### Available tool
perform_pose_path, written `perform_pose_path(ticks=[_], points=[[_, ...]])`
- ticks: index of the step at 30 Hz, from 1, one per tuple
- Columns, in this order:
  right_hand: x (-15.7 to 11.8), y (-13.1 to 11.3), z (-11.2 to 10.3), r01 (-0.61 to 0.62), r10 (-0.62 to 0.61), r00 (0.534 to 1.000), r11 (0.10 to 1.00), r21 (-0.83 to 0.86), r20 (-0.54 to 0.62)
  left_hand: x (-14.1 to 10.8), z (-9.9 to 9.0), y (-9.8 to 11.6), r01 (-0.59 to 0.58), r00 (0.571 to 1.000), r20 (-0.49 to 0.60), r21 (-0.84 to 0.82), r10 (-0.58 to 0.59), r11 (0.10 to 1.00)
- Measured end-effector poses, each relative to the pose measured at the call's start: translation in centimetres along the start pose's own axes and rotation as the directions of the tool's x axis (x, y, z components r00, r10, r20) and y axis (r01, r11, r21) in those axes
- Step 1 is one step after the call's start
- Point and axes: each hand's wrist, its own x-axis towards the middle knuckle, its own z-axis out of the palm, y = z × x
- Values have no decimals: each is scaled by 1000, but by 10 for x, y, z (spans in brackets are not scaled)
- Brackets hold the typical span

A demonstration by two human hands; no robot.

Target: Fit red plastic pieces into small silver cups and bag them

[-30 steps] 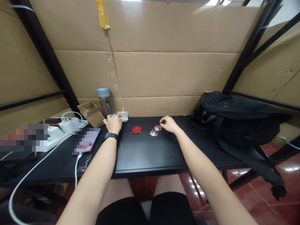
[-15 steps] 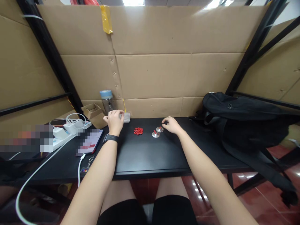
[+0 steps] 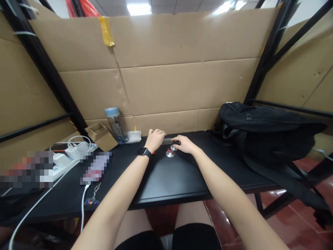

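Note:
Both hands are over the middle of the black table, close to each other. Between their fingertips is a small clear item (image 3: 167,141), possibly a plastic bag. My left hand (image 3: 155,139) is curled around its left end and covers most of the red pieces (image 3: 154,152). My right hand (image 3: 184,143) has its fingers bent at the item's right end, beside a round silver disc (image 3: 173,147) with a red part. A second silver disc (image 3: 170,153) with a red piece on top lies just in front, touched by neither hand.
At the left are a bottle (image 3: 117,126), a cardboard box (image 3: 102,139), a clear packet (image 3: 134,136), a power strip (image 3: 71,160) and a phone (image 3: 96,168) on a cable. A black bag (image 3: 270,135) fills the right side. Cardboard (image 3: 161,83) stands behind.
My left hand has moved right, from beside the packet to over the red pieces. A clear item now shows between both hands. The view has shifted slightly.

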Motion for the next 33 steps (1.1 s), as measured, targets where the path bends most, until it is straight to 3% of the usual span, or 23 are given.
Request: perform_pose_path(ticks=[2,7,10,13,19,24,29,33], points=[[0,-2,0,2,1,999,999,-49,50,-4,-3,5,9,1000,24,21,-10,1000],[0,-11,-1,-1,19,994,987,-161,107,-18,-16,17,-34,962,268,-68,51,997],[2,-15,-1,-19,45,992,975,-220,117,-24,-15,27,-90,943,313,-88,113,992],[1,-18,-2,-71,108,986,962,-264,128,-25,-11,38,-77,940,331,-14,77,997],[-3,-19,-9,-231,287,950,913,-336,125,-25,-3,52,-57,962,269,29,47,998],[-5,-22,-14,-264,327,938,888,-375,114,-26,3,49,-46,962,271,59,29,997],[-10,-29,-20,-250,300,950,896,-366,85,-28,-5,38,15,994,105,13,-16,1000],[-13,-35,-20,-239,279,959,893,-380,51,-26,-19,33,75,997,-26,-21,-76,997]])
